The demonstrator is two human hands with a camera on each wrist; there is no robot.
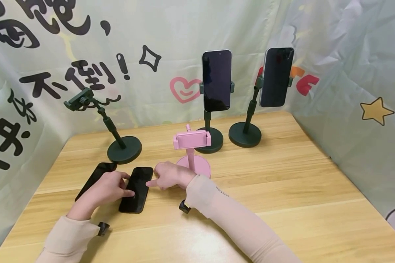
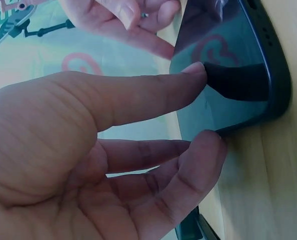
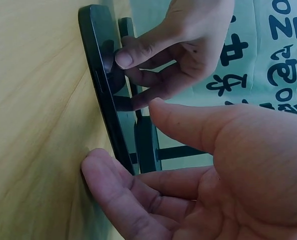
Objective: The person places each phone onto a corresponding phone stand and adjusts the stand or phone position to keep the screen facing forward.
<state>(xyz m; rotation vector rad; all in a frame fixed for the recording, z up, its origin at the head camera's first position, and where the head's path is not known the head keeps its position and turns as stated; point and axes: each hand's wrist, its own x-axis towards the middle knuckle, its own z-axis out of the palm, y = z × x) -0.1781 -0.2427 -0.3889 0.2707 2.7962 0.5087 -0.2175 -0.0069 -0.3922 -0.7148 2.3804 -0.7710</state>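
Observation:
A black smartphone point(image 1: 136, 193) lies face up on the table between both hands. My left hand point(image 1: 110, 188) pinches its left edge, the thumb over the dark screen and the fingertips at the side, as the left wrist view shows. On the phone's other side is my right hand point(image 1: 171, 175), thumb and fingers apart. In the right wrist view its fingertips point(image 3: 96, 162) sit low beside the phone's edge, and the thumb point(image 3: 173, 117) is raised off the screen. A second dark phone point(image 1: 100, 175) lies left of the first, partly hidden behind the left hand.
Just beyond the right hand stands a pink phone stand point(image 1: 191, 142) with a bare clamp. A dark green stand point(image 1: 123, 149) at the back left holds no phone. Two more dark green stands behind carry upright phones, one central point(image 1: 217, 80) and one rightward point(image 1: 277, 76). Printed cloth surrounds the wooden table point(image 1: 283, 190).

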